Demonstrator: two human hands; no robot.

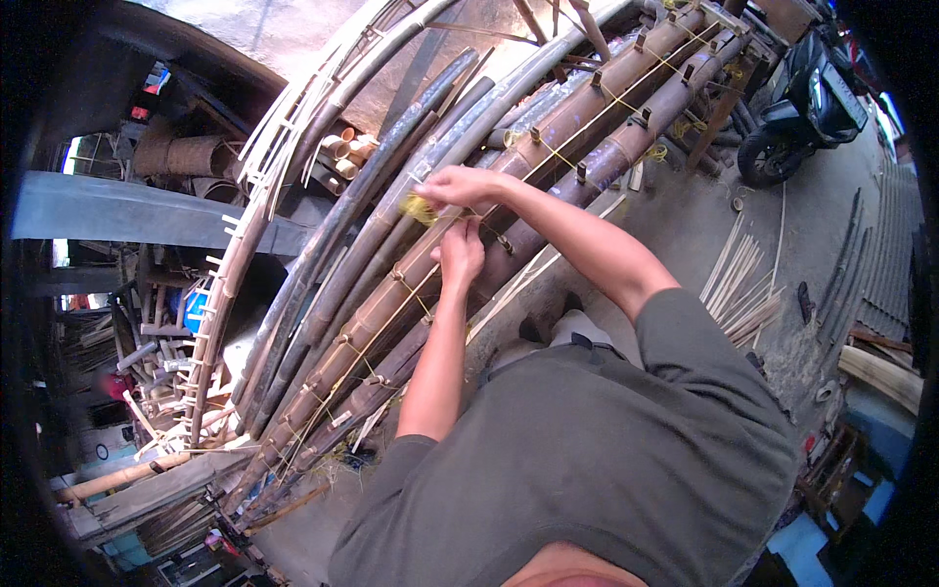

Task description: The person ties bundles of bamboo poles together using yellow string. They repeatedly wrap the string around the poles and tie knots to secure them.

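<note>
Just below the fingertips of my right hand (460,186), a bunch of yellow cord (419,207) hangs, apparently pinched in its curled fingers. Nearer me, my left hand (462,256) has its fingers bunched against the brown bamboo pole (388,299); I can't tell whether they grip a strand. I'd judge it best to pin the wrap there, pull evenly with the right, and avoid snagging the dark pegs (582,173) beyond.
</note>
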